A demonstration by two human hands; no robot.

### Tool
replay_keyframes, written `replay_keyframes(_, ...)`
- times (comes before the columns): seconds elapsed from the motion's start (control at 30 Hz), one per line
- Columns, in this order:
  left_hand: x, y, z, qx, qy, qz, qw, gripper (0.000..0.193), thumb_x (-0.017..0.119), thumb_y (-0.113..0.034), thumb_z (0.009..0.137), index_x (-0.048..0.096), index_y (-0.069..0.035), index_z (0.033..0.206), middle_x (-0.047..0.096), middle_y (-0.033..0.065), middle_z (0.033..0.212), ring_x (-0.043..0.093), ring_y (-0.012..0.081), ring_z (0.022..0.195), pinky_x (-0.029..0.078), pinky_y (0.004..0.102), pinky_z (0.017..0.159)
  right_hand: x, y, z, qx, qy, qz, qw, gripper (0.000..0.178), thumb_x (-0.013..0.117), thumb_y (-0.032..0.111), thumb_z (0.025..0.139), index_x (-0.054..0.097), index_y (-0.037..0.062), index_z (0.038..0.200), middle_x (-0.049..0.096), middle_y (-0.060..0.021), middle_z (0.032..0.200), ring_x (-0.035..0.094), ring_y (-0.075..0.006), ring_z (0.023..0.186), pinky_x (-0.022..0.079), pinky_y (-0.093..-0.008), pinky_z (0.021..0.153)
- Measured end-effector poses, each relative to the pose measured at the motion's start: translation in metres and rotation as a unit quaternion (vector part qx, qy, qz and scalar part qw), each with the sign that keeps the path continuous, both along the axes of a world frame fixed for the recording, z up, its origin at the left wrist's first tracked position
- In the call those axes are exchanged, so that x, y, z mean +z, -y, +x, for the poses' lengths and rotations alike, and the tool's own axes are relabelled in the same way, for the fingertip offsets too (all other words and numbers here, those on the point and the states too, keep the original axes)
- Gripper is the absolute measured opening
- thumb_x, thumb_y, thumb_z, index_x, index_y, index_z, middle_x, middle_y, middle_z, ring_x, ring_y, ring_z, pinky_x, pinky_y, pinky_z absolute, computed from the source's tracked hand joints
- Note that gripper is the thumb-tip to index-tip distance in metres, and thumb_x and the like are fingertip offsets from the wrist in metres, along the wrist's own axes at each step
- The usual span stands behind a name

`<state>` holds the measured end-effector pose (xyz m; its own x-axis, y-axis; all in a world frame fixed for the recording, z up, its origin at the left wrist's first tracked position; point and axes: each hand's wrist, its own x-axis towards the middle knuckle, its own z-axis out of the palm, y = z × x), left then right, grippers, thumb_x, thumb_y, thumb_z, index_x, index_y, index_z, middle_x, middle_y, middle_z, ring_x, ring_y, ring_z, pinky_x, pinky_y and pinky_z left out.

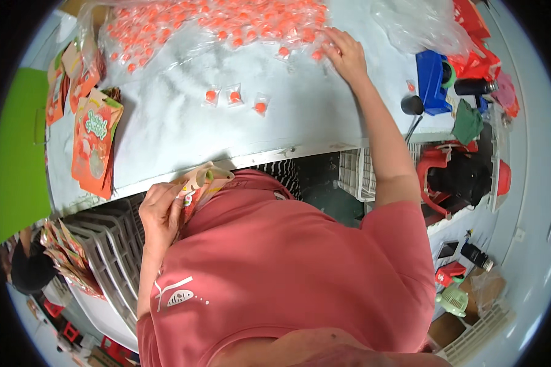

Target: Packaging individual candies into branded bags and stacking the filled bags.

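My left hand (161, 207) grips an orange-and-cream pouch (197, 185) by its side, just below the front edge of the table and close to my body. The pouch's mouth is parted. My right hand (347, 56) reaches to the right end of a pile of small clear-wrapped orange-red candies (257, 21). Its fingers stretch over the pile's edge, touching wrapped pieces, and one candy (317, 55) lies by the fingertips. Three loose pieces, among them a wrapped candy (260, 107), lie apart on the white tabletop (226, 137).
Stacked pouches (95, 144) stand at the table's left. On the right are a clear plastic bag (410, 24), a blue tape dispenser (433, 82), a black cup (412, 105) and a green cloth (467, 120). Grey crates (107, 244) stand below left; a white basket (357, 174) is under the table.
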<state>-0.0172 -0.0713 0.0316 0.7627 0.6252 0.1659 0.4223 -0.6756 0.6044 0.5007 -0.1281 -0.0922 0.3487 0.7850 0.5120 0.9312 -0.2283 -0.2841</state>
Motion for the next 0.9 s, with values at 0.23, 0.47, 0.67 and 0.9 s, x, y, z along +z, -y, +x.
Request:
replay_keyframes(0.23,0.005,0.006,-0.009,0.087,-0.004,0.026,0.996,0.012,0.068,0.002,0.084,0.069,-0.001,0.096,0.063,0.0125,0.076,0.059,0.0279,0.070,0.048,0.0353,0.064,-0.005,-0.014,-0.117,0.006,-0.010,-0.006,1.000,0.046,0.066,0.035,0.090,0.061,0.0145,0.130,0.058,-0.0136,0.133,0.052,-0.0356,0.124,0.038,-0.0538,0.099)
replay_keyframes(0.47,0.004,0.011,-0.016,0.120,0.006,-0.039,0.992,0.013,0.064,0.004,0.088,0.068,-0.001,0.100,0.070,0.0136,0.090,0.068,0.0280,0.077,0.053,0.0324,0.070,0.000,-0.037,-0.176,0.090,-0.023,-0.042,0.995,0.052,0.063,0.040,0.091,0.054,0.0209,0.139,0.050,-0.0119,0.144,0.039,-0.0368,0.139,0.024,-0.0668,0.110)
replay_keyframes(0.67,-0.010,0.016,-0.033,0.174,0.004,-0.023,0.984,0.002,0.064,-0.002,0.090,0.065,-0.001,0.092,0.061,0.0132,0.074,0.061,0.0268,0.062,0.047,0.0338,0.057,0.006,-0.017,-0.138,0.027,-0.014,-0.043,0.999,0.045,0.061,0.033,0.094,0.057,0.0194,0.136,0.050,-0.0121,0.144,0.042,-0.0363,0.136,0.025,-0.0642,0.111)
replay_keyframes(0.9,-0.021,0.019,-0.036,0.181,0.033,-0.049,0.982,0.003,0.064,-0.002,0.090,0.065,-0.002,0.093,0.063,0.0133,0.077,0.063,0.0281,0.065,0.049,0.0339,0.060,0.032,0.017,-0.199,0.199,-0.130,0.062,0.969,0.044,0.067,0.017,0.089,0.060,0.0083,0.132,0.048,-0.0184,0.144,0.041,-0.0378,0.137,0.028,-0.0594,0.111)
